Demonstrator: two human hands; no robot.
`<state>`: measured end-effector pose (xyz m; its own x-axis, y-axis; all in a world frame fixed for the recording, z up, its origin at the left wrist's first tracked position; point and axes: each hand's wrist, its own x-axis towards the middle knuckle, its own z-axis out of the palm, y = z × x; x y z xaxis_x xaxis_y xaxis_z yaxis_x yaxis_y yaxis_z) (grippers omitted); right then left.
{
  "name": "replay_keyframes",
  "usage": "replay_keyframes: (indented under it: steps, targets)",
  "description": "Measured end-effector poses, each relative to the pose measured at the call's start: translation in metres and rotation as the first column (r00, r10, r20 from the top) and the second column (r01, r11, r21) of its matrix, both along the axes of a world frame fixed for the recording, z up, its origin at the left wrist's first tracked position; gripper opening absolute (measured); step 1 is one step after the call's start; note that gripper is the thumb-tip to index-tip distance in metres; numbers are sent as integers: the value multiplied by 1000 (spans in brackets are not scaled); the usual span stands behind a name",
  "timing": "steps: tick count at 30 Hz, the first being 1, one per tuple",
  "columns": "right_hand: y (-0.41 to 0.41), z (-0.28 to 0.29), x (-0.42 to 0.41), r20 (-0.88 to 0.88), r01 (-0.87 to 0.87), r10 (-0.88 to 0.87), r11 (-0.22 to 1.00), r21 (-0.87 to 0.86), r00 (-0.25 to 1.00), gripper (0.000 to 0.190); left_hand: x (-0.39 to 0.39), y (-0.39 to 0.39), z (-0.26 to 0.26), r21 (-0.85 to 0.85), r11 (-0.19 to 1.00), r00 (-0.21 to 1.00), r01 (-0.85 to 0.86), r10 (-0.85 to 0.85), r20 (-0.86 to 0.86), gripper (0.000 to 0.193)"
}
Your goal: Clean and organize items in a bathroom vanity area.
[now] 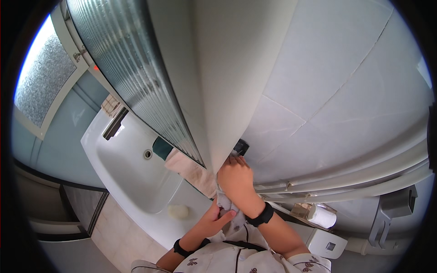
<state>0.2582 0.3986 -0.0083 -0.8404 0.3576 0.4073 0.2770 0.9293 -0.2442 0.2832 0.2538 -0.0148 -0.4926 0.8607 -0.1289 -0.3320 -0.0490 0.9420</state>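
A light grey patterned cloth (235,223) hangs bunched close to my body. My left hand (216,220) grips it, with the thumb laid over the front. Above it, my right hand (235,172) bends around the narrow white panel edge (213,150), its fingers curled near a small black fitting (241,146) on the tiled wall. Some greyish cloth shows by those fingertips, but what the right hand holds is mostly hidden. A pale pink towel (191,170) hangs beside the panel, left of my hands.
A white washbasin (136,177) with a sponge-like pale item (178,212) on its rim lies left. Ribbed glass (133,75) rises above it. White pipes (358,184), a toilet roll (322,216), a grey metal bracket (382,218) and a white cistern (327,243) are at right.
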Motion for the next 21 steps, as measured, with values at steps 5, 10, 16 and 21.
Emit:
replay_keyframes:
  steps: [5,10,16,21]
  targets:
    - [-1,-7,-7,96,31,-27,999,-34,995,21,-3,-2,-3,-43,999,997,-10,13,71,48]
    - [3,-20,-17,-26,48,-46,993,110,999,29,-3,-3,-4,-75,996,997,-44,48,58,44]
    - [22,-12,-15,9,-163,163,986,-30,987,35,-2,2,-4,-43,998,997,-55,57,55,43]
    - [10,-7,-4,136,-123,116,991,46,984,34,2,4,2,-45,999,995,-21,25,100,43]
